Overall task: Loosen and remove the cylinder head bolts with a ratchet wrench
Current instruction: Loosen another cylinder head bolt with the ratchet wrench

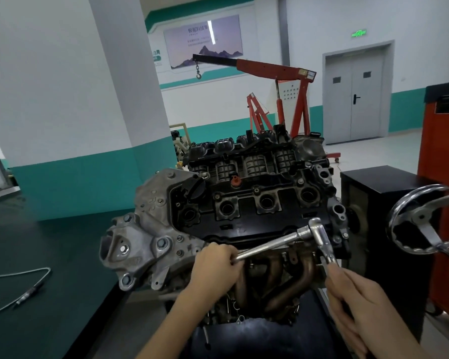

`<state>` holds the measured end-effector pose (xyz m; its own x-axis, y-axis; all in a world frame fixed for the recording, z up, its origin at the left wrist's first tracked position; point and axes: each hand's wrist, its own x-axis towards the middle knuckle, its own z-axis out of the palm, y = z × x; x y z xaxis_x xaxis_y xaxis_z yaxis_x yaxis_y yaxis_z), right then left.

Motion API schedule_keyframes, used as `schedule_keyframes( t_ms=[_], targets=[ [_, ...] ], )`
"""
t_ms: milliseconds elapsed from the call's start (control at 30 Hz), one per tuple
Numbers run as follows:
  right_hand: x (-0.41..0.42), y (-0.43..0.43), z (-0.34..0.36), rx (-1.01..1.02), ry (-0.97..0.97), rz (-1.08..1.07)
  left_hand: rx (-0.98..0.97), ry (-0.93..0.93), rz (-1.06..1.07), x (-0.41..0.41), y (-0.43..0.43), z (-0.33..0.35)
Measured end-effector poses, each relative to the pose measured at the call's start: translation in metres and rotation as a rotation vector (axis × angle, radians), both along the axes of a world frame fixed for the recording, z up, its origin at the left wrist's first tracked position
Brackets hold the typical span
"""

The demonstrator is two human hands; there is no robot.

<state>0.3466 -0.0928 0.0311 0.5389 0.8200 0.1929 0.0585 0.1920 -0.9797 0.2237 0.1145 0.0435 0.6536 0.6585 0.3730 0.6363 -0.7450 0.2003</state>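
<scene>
Wrench (270, 244) in left hand (215, 265), right hand (355, 296)

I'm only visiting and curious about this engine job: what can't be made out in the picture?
All head view.
1. Bolt and socket: both ends of the chrome ratchet wrench vanish under the left hand and right hand.
2. Pale wall poster lettering: too small, blurred.
3. Silver handwheel: cut by the right edge.
4. Bent thin metal rod on the dark green table: runs off the left edge.

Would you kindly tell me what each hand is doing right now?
Left hand: grips the ratchet wrench by its long bar.
Right hand: holds the wrench's shorter arm.
</scene>
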Motion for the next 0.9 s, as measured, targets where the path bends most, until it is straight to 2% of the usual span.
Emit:
schedule_keyframes(
  t_ms=[67,133,267,333,433,500,567,700,900],
  targets=[
    [-0.001,0.002,-0.007,0.025,0.099,-0.036,0.165,-0.05,0.097,0.001,-0.004,-0.005],
    [-0.003,0.002,-0.012,0.019,0.134,-0.103,0.209,-0.105,0.103,0.007,-0.008,-0.001],
    [-0.004,-0.008,-0.002,0.116,0.075,-0.213,0.351,-0.406,-0.084,0.029,-0.018,0.017],
    [-0.001,-0.014,0.017,0.153,-0.082,-0.247,0.305,-0.537,-0.172,0.051,-0.016,0.033],
    [0.008,-0.013,0.047,0.162,-0.36,-0.353,0.125,-0.655,-0.276,0.096,-0.016,0.052],
    [0.016,-0.008,0.057,0.179,-0.431,-0.411,0.06,-0.759,-0.324,0.121,-0.02,0.057],
    [0.023,-0.004,0.06,0.161,-0.466,-0.443,0.008,-0.819,-0.304,0.14,-0.02,0.054],
    [0.037,-0.001,0.045,0.087,-0.485,-0.482,-0.076,-0.785,-0.301,0.159,-0.016,0.024],
    [0.046,-0.001,0.041,0.062,-0.493,-0.474,-0.08,-0.794,-0.339,0.167,-0.012,0.009]
  ],
)
